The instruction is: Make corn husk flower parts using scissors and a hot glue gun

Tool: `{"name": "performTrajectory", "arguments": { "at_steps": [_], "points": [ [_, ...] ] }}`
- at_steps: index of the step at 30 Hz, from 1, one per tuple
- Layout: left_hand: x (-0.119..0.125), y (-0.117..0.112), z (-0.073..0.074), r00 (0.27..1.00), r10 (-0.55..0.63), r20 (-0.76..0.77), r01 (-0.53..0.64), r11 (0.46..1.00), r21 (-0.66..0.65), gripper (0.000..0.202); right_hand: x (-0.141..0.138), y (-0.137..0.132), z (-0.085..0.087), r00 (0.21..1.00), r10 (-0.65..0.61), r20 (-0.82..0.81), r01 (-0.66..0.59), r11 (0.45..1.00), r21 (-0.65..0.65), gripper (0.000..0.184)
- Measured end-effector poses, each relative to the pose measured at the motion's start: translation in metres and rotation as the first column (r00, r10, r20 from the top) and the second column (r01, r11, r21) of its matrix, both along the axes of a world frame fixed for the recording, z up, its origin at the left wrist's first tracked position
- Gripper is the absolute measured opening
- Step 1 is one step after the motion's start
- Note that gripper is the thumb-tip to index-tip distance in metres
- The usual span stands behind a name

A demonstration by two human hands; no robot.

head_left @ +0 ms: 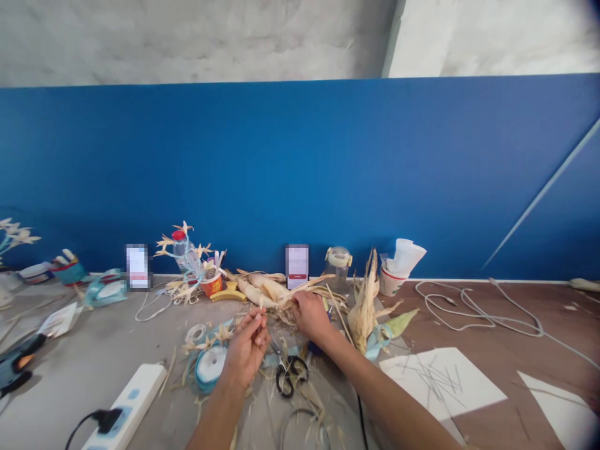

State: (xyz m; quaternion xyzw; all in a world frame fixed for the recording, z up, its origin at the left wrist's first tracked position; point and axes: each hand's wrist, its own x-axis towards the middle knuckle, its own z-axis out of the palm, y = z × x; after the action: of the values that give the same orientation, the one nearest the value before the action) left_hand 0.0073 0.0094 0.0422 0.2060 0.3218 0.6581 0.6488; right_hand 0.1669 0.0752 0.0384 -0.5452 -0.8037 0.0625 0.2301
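Dried corn husks (268, 287) lie in a loose pile near the back of the table, the centre of this clock, with twelve o'clock toward a blue partition (300, 169); at four o'clock, the person's right hand (312, 317) is at the pile's near edge, fingers curled narrow among the strips, though from where I stand I cannot tell whether they grip one; at seven, just beside the pile, the left hand (247, 350) is drawn narrow, thumb and fingertips pinching a pale sliver (261, 304), too small to make out well.

Farther out, at six, black-handled scissors (289, 362) lie between the forearms among husk scraps; between seven and eight, near the left wrist, rests a blue ribbon spool (204, 369); at eight, well apart, is a white power strip (143, 390) with a black plug in it; at nine, an orange cup (213, 287) stands near a spray of husk flowers (184, 229); at one, a phone (297, 265) stands upright; at two, a lidded clear jar (338, 265); toward three, a standing husk bundle (367, 309), with a paper cup (392, 284) just beyond; at four, farthest, a white sheet (478, 381) bears thin dark sticks (438, 378).
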Motion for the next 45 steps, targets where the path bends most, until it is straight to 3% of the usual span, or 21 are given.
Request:
{"name": "performTrajectory", "arguments": {
  "at_steps": [7, 12, 19, 28, 31, 35, 40, 45],
  "points": [
    [-0.001, 0.003, -0.004, 0.999, 0.021, -0.037, -0.021, 1.000, -0.008, 0.025, 0.001, -0.014, 0.004, 0.999, -0.034, -0.026, 0.035, 0.999, 0.008, 0.028],
    [-0.001, 0.004, -0.006, 0.988, -0.027, -0.151, 0.025, 1.000, -0.016, 0.027, -0.006, -0.035, 0.005, 0.996, 0.079, 0.049, -0.066, 0.972, -0.224, 0.024],
    [0.003, 0.002, -0.008, 0.966, -0.100, -0.240, 0.088, 0.994, -0.060, 0.030, -0.027, -0.042, -0.006, 0.992, 0.019, 0.121, 0.012, 0.968, -0.252, 0.018],
    [0.004, 0.006, -0.019, 0.971, -0.087, -0.222, 0.070, 0.994, -0.085, 0.033, 0.004, -0.029, 0.015, 0.993, -0.115, 0.037, 0.120, 0.973, -0.196, 0.026],
    [0.005, 0.008, -0.022, 0.973, -0.068, -0.220, 0.054, 0.996, -0.070, 0.034, 0.004, -0.026, 0.010, 0.991, -0.132, -0.036, 0.125, 0.981, -0.150, 0.026],
    [0.003, 0.008, -0.020, 0.970, -0.052, -0.236, 0.043, 0.998, -0.042, 0.036, -0.008, -0.019, -0.003, 0.996, -0.057, -0.072, 0.051, 0.994, -0.092, 0.029],
    [0.002, 0.009, -0.019, 0.965, -0.021, -0.260, 0.024, 1.000, 0.006, 0.040, -0.025, -0.012, -0.012, 1.000, -0.007, 0.015, 0.008, 1.000, -0.017, 0.031],
    [0.003, 0.008, -0.015, 0.967, -0.012, -0.255, 0.013, 1.000, 0.003, 0.045, -0.029, -0.008, -0.017, 0.992, 0.015, 0.127, -0.025, 0.997, 0.077, 0.021]
  ]
}}
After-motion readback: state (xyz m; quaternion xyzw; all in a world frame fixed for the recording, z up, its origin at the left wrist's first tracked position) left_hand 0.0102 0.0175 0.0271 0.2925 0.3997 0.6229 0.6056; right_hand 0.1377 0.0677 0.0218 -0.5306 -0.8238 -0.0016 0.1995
